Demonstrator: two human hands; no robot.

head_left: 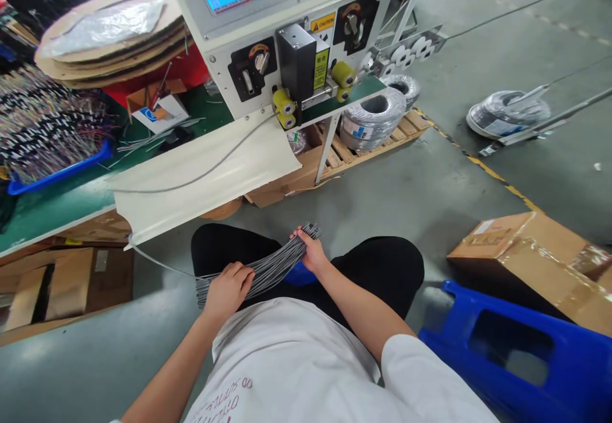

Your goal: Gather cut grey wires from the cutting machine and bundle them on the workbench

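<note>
The grey cable bundle point(272, 271) lies slantwise over the lap, between and under both hands, the thighs probably serving as a rest for its weight. The right hand point(310, 251) is wrapped round it near the far end, thumb on top—likely so that the loose cables stay together where their ends fan out. The left hand point(225, 290) lies over the nearer stretch, fingers close together; whether they grip underneath I cannot tell. A thin strand runs from near that hand up to the cream sheet point(201, 196) ahead of it, which slopes off the bench, perhaps as a chute. Across the sheet, one grey cable point(210, 171) comes from the yellow rollers point(284, 101) of the machine point(222, 40), ahead of both hands—its outlet within easy reach, it seems. Beyond the right hand, wrapped coils point(375, 120) stand on a pallet point(396, 137), presumably for stock.
</note>
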